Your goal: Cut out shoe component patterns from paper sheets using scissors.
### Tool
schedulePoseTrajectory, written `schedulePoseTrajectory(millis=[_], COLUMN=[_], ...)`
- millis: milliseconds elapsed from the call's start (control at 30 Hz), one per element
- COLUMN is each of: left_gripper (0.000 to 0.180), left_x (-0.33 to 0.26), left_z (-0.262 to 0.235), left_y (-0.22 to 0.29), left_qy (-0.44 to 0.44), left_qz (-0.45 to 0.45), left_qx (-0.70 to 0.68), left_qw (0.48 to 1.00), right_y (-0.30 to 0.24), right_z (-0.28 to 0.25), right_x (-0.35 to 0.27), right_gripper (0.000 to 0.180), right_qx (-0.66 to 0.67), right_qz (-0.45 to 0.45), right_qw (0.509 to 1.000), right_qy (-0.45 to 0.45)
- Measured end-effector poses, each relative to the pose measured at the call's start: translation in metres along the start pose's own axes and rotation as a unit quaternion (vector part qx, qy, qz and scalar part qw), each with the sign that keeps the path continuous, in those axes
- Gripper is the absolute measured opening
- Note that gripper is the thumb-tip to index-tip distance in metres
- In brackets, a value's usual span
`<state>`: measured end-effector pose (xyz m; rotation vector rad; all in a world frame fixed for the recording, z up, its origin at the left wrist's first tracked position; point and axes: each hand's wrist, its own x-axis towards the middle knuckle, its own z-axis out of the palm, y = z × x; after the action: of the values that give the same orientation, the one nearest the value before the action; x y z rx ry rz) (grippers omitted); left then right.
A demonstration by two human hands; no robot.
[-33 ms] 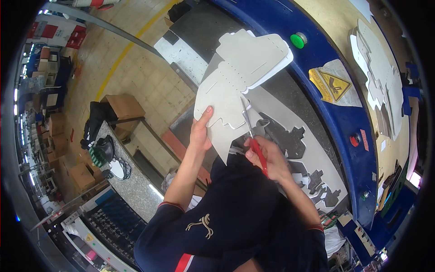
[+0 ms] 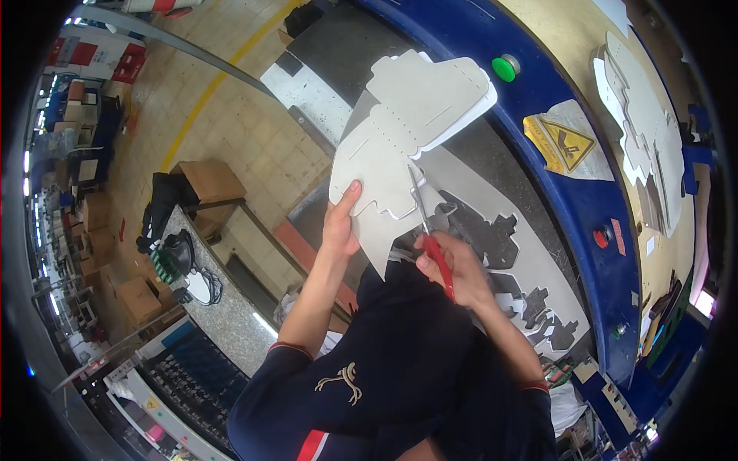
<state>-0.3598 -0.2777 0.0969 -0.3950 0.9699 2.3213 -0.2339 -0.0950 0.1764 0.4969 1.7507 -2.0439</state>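
My left hand point(image 2: 340, 223) grips a light grey sheet piece point(image 2: 377, 154) from its left edge, thumb on top and the other fingers hidden below. The piece has small punched holes, short slits and a wavy lower edge, and a white layer shows beneath its right side. In my right hand point(image 2: 459, 269) are scissors with red handles point(image 2: 438, 261). Their metal blades point(image 2: 419, 196) point away from me and lie at the piece's lower right edge. A pointed grey flap point(image 2: 382, 242) hangs from the sheet between my hands.
Cut-out grey sheet scrap point(image 2: 530, 265) lies on the dark machine bed to the right. A blue machine rim point(image 2: 569, 203) carries a green button point(image 2: 506, 68) and a red button point(image 2: 603, 237). More grey pieces point(image 2: 642, 131) are stacked beyond it. A speckled counter point(image 2: 231, 323) stands at left.
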Motion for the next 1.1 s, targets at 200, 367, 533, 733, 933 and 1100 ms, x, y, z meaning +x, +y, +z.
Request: schedulePoseTrajectory(millis=[200,367,533,733,933,1100], left_gripper=[0.052,0.05,0.048,0.048,0.048,0.049], left_x=[-0.001,-0.001,0.0,0.002,0.006,0.005], left_z=[0.001,0.003,0.002,0.005,0.009,0.02], left_y=[-0.003,-0.002,-0.003,0.0,0.001,0.01], left_qy=[0.004,0.004,0.008,0.006,0.012,-0.014], left_qz=[-0.012,-0.034,-0.062,-0.071,-0.057,-0.054], left_qx=[0.028,0.022,-0.006,-0.026,-0.012,-0.005], left_qw=[1.0,0.999,0.998,0.997,0.998,0.998], right_y=[0.007,0.013,0.017,0.026,0.011,0.006], right_z=[0.0,0.001,0.002,0.003,-0.01,-0.017], right_x=[-0.005,-0.007,-0.007,-0.006,-0.006,-0.002], right_gripper=[0.033,0.033,0.03,0.028,0.047,0.057], right_qx=[-0.03,-0.034,-0.024,-0.016,0.045,0.013], right_qz=[-0.035,-0.048,-0.058,-0.046,-0.072,-0.066], right_qw=[0.998,0.997,0.997,0.998,0.994,0.993], right_qy=[0.035,0.046,0.053,0.049,-0.063,-0.095])
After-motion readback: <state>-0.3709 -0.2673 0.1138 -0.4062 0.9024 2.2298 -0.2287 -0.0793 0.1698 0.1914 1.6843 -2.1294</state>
